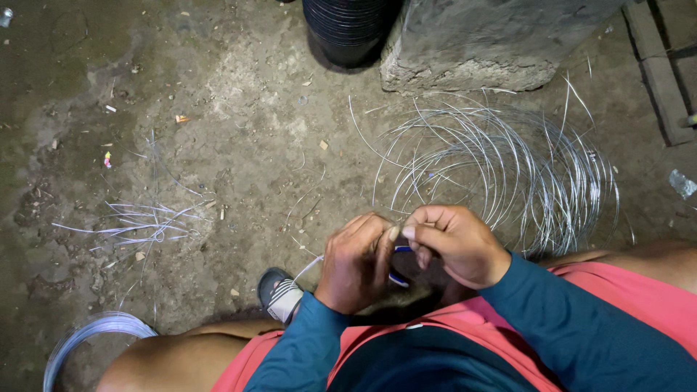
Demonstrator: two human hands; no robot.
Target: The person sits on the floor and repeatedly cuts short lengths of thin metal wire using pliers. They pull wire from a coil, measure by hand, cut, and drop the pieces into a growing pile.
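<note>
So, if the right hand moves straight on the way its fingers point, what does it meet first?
The right hand points left, so it meets the left hand first; their fingertips already look touching, though depth is unclear.

The loose coil of wire [508,170] is bare metal, thin and bright, with a silvery sheen; the cut wire pieces [141,221] shine the same; the floor [239,109] is rough, matt concrete (dusty, pitted); the concrete block [479,40] looks coarse and crumbly; the sleeves [573,327] are matt cloth.
</note>
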